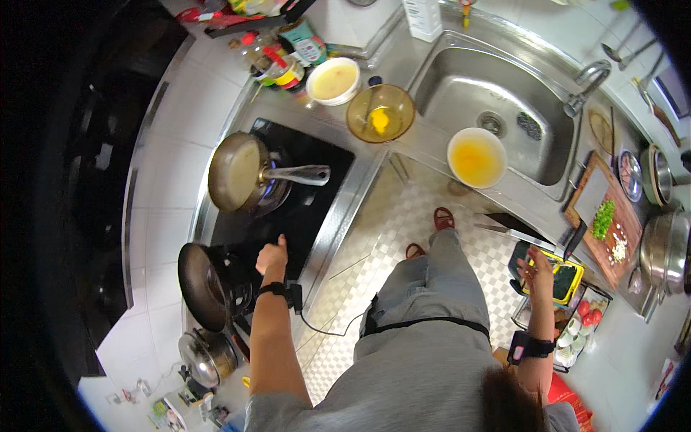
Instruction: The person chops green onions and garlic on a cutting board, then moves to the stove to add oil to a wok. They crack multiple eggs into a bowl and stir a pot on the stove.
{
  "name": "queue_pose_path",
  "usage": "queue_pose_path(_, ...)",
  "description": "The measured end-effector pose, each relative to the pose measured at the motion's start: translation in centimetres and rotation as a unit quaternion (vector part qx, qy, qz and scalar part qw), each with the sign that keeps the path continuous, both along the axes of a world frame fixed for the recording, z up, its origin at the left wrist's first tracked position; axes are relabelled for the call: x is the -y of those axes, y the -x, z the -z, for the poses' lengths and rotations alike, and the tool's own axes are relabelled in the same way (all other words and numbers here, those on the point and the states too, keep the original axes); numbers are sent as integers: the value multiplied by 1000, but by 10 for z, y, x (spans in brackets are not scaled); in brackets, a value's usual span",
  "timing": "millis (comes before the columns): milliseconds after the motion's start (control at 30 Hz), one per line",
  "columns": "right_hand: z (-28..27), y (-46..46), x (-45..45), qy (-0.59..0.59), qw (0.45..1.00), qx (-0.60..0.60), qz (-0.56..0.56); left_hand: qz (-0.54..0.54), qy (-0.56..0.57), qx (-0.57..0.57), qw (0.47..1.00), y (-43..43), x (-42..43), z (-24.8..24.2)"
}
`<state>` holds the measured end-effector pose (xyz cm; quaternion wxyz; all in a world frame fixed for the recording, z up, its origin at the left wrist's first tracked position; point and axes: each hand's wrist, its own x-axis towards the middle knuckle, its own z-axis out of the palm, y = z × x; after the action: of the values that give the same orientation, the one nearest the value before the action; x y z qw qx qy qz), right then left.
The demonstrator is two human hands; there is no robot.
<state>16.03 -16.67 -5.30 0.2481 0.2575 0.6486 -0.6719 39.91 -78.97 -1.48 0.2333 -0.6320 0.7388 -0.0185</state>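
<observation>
My left hand (272,256) is over the front of the black glass hob (329,162), fingers curled and thumb raised, with nothing clearly seen in it. Beyond it, a frying pan (237,170) with pale contents sits over a blue flame. My right hand (537,271) hangs with fingers loosely apart, holding nothing visible, above a yellow-rimmed bin (578,278). On the counter stand an amber glass bowl (397,100) with egg in it, a white bowl (330,81) of pale yellow mixture, and another white bowl (477,157) of orange-yellow liquid beside the sink.
A dark wok (202,286) stands nearest on the hob, its handle towards me. At right, a cleaver (591,197) lies on a wooden cutting board (626,232) with chopped greens, by the sink (440,81). Sauce bottles (280,67) stand behind the hob. A cable hangs from my left wrist.
</observation>
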Motion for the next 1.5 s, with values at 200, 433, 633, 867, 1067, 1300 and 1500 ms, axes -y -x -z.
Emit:
queue_pose_path(200,-43,26,22,-1,998,-59,-9,177,55,-36,982,-28,9,14)
queue_pose_path(433,-107,118,57,-22,964,-263,-38,313,10,1,950,-22,15,-9)
queue_pose_path(633,-97,219,60,-123,938,-324,-8,391,17,-18,920,68,-94,-53)
queue_pose_path(867,-67,350,48,-396,815,-423,-14,314,-579,-423,622,287,-301,-98)
queue_pose_path(1067,-41,432,38,-369,825,-425,-52,-222,-790,-482,307,482,-396,-79)
queue_pose_path(1300,-37,436,27,-332,844,-418,-54,-298,-686,-605,274,584,-437,-59)
queue_pose_path(1500,-48,429,23,-292,879,-370,-76,-341,-663,-622,240,625,-447,-48)
